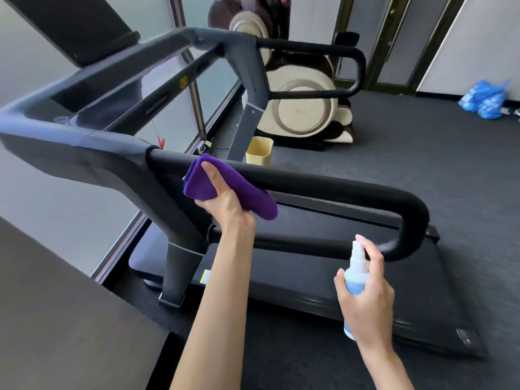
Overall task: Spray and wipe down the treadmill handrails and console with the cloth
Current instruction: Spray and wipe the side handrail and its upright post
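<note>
A folded purple cloth (247,192) is pressed against the near black handrail (323,184) of the treadmill, close to where the rail joins the grey frame. My left hand (222,195) grips the cloth with the thumb up along it. My right hand (365,294) holds a small pale-blue spray bottle (356,277) upright, forefinger on its white nozzle, just in front of the rail's curved end. The console (84,32) with its dark screen is at the upper left. The far handrail (337,52) loops at the top.
The treadmill belt (351,277) lies below the rail. A yellow bin (259,150) stands by the far upright. A cream massage chair (304,108) is behind it, blue bags (484,99) on the dark carpet at right, a dark counter (56,319) at lower left.
</note>
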Motion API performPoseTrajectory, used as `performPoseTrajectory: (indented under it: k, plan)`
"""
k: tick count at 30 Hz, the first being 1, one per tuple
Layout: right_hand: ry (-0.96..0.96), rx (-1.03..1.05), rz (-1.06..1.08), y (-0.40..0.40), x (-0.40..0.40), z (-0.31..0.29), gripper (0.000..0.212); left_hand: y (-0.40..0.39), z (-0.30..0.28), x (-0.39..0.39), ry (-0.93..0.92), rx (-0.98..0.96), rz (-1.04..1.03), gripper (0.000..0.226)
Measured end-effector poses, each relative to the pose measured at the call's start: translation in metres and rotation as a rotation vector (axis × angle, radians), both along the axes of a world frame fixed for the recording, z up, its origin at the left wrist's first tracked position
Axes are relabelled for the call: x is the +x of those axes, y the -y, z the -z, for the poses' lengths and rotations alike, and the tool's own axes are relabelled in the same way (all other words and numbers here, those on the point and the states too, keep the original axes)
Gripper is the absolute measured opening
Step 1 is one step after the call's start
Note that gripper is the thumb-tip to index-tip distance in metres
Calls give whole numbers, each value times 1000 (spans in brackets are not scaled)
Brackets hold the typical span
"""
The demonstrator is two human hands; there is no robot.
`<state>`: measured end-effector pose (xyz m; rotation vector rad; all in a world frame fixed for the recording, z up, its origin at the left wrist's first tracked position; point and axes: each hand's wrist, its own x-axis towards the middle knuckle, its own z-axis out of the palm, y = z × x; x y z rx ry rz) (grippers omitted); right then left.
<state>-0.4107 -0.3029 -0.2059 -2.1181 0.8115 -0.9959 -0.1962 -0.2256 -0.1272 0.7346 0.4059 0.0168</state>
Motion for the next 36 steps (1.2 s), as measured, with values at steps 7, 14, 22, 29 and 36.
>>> performPoseTrajectory:
  k: [7, 14, 22, 29, 36]
  plan:
    - [-36, -4, -4, -4, 11, -1, 71, -32, -15, 40, -119, 60, -40, 52]
    - [-41, -40, 28, -2, 32, -7, 69, -20, -19, 24, -213, 115, 123, 76]
    - [-85, -67, 114, -2, 25, -14, 70, -17, -5, 13, -93, 50, 227, 52]
    - [-73, -64, 95, 13, 14, -16, 69, -7, -6, 3, -73, 63, 196, 59]
    - [-68, -76, -84, 57, -21, -12, 69, 89, 0, -83, 3, -9, 385, 67]
